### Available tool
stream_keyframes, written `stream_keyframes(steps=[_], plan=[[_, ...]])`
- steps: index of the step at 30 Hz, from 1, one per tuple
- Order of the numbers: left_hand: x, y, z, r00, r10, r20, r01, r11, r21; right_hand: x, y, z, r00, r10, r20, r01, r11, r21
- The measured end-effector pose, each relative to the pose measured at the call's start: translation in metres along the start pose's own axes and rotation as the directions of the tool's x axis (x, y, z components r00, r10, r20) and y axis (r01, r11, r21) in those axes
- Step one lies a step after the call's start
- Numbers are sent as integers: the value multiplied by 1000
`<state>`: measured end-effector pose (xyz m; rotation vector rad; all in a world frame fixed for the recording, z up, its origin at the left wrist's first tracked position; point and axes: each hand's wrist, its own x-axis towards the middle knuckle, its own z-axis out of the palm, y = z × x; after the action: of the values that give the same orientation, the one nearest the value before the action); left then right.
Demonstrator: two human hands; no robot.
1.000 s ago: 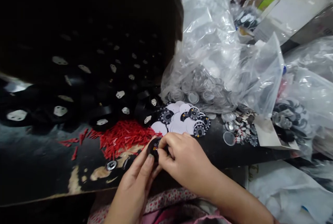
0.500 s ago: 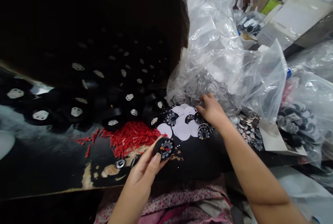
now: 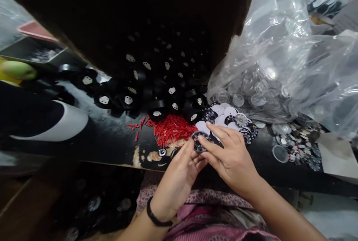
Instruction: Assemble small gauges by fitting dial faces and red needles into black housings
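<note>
My left hand holds a round black gauge with a numbered dial, just above the table edge. My right hand reaches over it from the right, its fingertips on the gauge's face and rim. The fingers hide part of the dial. Behind the gauge lies a pile of red pointers. White and black dial discs are spread behind my right hand, with a clear round cover on top. More clear covers fill a plastic bag.
Black housings with white plates crowd the back of the black table. Small metal parts and a white box flap are at the right. A curved white-rimmed object stands left; finished-looking gauges lie below the table.
The view has shifted left. My right hand has come from the clear covers to the gauge in my left hand. A clear cover now lies on the dial discs.
</note>
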<state>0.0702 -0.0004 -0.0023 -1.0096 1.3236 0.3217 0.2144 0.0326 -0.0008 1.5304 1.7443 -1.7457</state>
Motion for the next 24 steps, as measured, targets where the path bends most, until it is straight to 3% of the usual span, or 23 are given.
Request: stream_keyframes(steps=[3,6,8,11,13,16,18,20,22,24], plan=[[0,-9,-7,994,93,49,-102,971,214,7,0,-7,989,143,-26,-137,977,164],[-3,-16,-12,968,206,144,-250,857,451,17,-2,-5,954,299,15,-296,937,184],[-5,-19,-14,951,238,198,-309,769,560,20,-3,1,949,314,36,-316,942,112],[-6,-18,-11,938,252,239,-347,702,622,19,-5,11,954,299,-34,-296,953,64],[-6,-16,-9,941,258,218,-338,702,627,17,-5,14,951,301,-66,-293,951,102],[-16,-13,-19,967,225,121,-249,721,647,19,-2,12,962,266,60,-273,934,231],[-31,-10,-43,978,206,36,-173,702,691,28,3,11,967,219,130,-247,932,265],[-51,-4,-79,963,256,-78,-113,654,748,41,9,12,973,203,108,-219,962,165],[-71,7,-119,900,362,-243,-23,597,802,57,15,15,979,184,83,-184,983,-14],[-88,21,-150,791,461,-403,118,531,839,71,20,19,981,139,133,-120,983,-142]])
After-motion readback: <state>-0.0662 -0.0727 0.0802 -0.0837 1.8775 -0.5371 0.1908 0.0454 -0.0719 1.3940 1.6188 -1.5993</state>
